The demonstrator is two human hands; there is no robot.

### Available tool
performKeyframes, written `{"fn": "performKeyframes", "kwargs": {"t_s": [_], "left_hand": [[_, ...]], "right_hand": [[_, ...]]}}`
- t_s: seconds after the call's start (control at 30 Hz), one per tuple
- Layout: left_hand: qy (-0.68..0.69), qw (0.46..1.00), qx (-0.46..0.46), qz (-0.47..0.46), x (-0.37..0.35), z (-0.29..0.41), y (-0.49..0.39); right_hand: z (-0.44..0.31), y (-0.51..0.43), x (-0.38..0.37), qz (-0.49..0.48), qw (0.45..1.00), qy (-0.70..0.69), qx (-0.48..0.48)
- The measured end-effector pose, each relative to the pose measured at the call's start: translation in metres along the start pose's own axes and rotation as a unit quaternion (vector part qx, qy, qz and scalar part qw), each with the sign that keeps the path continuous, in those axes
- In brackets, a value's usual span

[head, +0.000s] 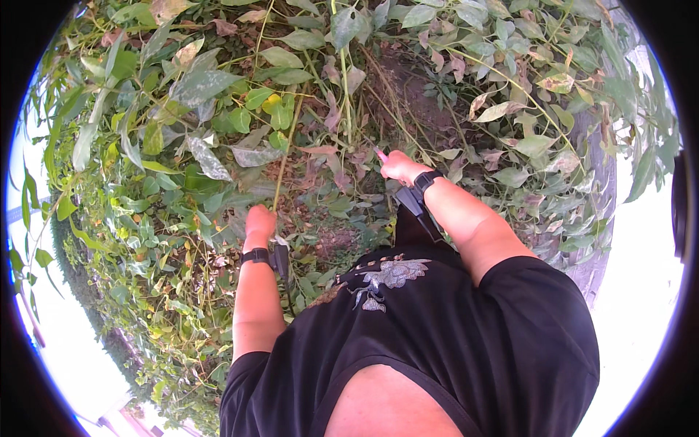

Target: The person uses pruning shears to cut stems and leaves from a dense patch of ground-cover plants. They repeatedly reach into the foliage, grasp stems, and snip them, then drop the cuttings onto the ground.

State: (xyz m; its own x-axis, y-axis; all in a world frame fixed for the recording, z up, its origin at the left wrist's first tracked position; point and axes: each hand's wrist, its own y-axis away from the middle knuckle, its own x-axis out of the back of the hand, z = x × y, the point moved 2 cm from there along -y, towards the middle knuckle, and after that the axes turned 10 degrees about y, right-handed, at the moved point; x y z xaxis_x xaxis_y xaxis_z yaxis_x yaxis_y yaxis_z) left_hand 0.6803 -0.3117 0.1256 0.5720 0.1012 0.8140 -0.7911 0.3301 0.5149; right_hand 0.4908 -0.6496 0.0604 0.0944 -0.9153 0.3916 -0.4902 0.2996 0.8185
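My left hand point(261, 221) is closed around the lower end of a long plant stem point(288, 153) that runs upward among broad green leaves. To the right and a bit higher, my right hand point(400, 166) grips a small tool with a pinkish handle point(381, 155); its thin tip points up and left toward an upright green stem point(346, 98). What kind of tool it is I cannot tell. Dry, curled leaves point(327, 158) hang between my two hands. Each wrist wears a black strap with a device attached.
Dense foliage point(180, 246) surrounds my hands on the left and ahead. Bare soil point(415, 98) shows between stems at the upper middle. An arching stem point(513, 82) crosses the upper right, and a grey surface point(598, 180) lies beyond the leaves at the right.
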Motion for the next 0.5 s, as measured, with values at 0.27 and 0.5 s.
{"fn": "performKeyframes", "kwargs": {"t_s": [0.27,0.5], "left_hand": [[0.047,0.994,-0.072,-0.062,0.014,0.102,-0.022],[0.192,0.966,-0.171,-0.035,-0.024,0.205,-0.098]], "right_hand": [[0.008,-0.018,0.047,0.007,0.999,0.025,0.028],[0.016,-0.029,0.066,0.0,0.999,0.031,0.029]]}}
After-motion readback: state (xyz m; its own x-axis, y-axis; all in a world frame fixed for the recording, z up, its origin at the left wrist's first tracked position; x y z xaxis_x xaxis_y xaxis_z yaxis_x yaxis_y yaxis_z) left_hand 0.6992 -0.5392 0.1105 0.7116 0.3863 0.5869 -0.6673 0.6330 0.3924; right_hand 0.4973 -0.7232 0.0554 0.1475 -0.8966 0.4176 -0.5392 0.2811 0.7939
